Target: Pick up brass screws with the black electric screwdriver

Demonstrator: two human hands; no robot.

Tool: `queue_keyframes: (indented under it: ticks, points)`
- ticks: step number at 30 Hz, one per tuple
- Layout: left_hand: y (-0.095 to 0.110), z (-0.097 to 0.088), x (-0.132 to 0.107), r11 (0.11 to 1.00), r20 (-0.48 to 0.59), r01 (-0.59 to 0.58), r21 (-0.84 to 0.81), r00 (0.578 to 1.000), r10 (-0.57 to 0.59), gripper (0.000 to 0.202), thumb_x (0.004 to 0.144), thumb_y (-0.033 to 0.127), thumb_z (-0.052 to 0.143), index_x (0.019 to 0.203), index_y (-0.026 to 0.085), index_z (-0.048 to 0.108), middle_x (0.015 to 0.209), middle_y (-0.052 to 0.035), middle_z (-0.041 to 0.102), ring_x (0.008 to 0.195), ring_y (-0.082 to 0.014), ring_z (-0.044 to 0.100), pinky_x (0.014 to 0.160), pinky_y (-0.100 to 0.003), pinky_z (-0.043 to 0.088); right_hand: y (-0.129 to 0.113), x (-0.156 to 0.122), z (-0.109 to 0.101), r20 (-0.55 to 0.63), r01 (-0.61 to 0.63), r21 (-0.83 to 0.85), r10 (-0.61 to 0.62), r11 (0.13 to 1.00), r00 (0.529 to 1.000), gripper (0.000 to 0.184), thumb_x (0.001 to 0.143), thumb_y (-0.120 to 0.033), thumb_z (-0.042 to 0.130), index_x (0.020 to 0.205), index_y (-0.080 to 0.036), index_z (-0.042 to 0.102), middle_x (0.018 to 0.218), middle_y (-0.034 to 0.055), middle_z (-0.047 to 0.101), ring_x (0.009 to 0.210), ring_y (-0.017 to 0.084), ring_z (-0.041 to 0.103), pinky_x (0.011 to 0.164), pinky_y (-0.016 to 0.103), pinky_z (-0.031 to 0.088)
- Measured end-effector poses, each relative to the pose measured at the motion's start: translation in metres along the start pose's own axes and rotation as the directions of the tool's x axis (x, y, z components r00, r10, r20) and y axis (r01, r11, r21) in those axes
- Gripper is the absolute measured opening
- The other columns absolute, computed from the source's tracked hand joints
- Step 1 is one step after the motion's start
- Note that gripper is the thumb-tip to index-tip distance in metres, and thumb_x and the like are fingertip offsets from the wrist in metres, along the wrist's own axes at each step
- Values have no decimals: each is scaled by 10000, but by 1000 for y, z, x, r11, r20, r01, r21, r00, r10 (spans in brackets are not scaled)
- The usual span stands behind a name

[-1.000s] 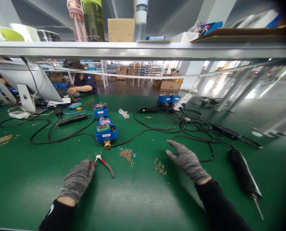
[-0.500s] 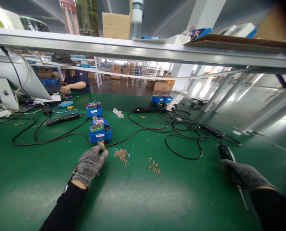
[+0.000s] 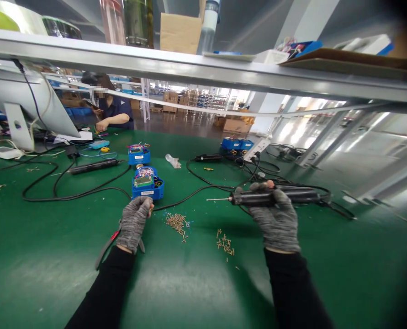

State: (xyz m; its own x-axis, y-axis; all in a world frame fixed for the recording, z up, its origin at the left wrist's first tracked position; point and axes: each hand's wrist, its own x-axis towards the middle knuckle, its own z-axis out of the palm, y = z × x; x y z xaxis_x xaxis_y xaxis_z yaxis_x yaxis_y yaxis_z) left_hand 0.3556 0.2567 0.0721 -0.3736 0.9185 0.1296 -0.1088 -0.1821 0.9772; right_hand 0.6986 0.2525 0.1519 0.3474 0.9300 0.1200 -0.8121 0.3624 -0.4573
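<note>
My left hand [image 3: 134, 221], in a grey knit glove, is closed at the front of a blue housing [image 3: 147, 189] with an open top showing a circuit board and wires. Its fingers cover the brass fitting there. Under that wrist lies a hand tool with red and grey handles [image 3: 109, 246], partly hidden. My right hand [image 3: 275, 219], gloved too, grips a black electric screwdriver [image 3: 254, 198] whose thin bit points left, raised over the table. Between the hands lie a larger pile of small screws [image 3: 176, 222] and a smaller scatter of screws [image 3: 225, 243].
A second blue housing [image 3: 139, 155] stands behind the first. Another black screwdriver [image 3: 93, 167] lies left. Black cables and a white power strip [image 3: 257, 150] spread at the right rear. A shelf edge [image 3: 189, 68] crosses above. A person [image 3: 112, 109] sits across the table.
My right hand has swung from the far right toward the middle, turning the screwdriver so its bit points left. My left hand stays at the blue housing. The view has shifted slightly.
</note>
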Motion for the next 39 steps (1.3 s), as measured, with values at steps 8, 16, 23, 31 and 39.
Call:
queue_keyframes:
  ticks: [8,16,23,31,39]
  points:
    - [9,0,4,947,-84,154,-283,979,-185,464,508,454,869,753,127,650,622,8,668,457,-75,541,454,-189,452,40,-16,-19,-63,-160,-126,153,979,986,404,697,-160,726,1079,-281,671,897,-57,722,953,189,674,1058,596,439]
    - [6,2,0,971,-110,100,-217,986,-126,402,544,435,843,742,128,674,614,1,667,454,-80,534,436,-194,454,56,-14,-22,-111,-115,-203,94,972,989,441,658,-170,800,1054,-305,664,858,-75,715,829,146,692,906,406,571]
    - [11,4,-3,971,-95,121,-205,985,-142,388,542,430,838,730,130,680,621,-1,666,476,-83,544,470,-204,472,72,-20,-27,-143,-144,-226,114,963,983,410,634,-159,805,1006,-279,681,844,-59,723,858,141,691,842,314,604]
    - [8,3,-6,981,-35,93,-170,994,-101,379,594,431,823,769,127,682,663,-13,675,510,-92,555,498,-215,479,74,-23,-26,-153,-148,-233,114,961,982,367,666,-153,761,1001,-286,693,852,-59,721,857,139,697,871,352,609]
    - [7,3,-5,988,-15,99,-122,995,-101,365,628,438,806,764,126,676,694,-24,676,531,-98,560,524,-225,468,61,-22,-18,-66,-159,-212,148,964,987,397,645,-158,798,990,-293,655,803,-87,697,815,137,680,1003,449,532]
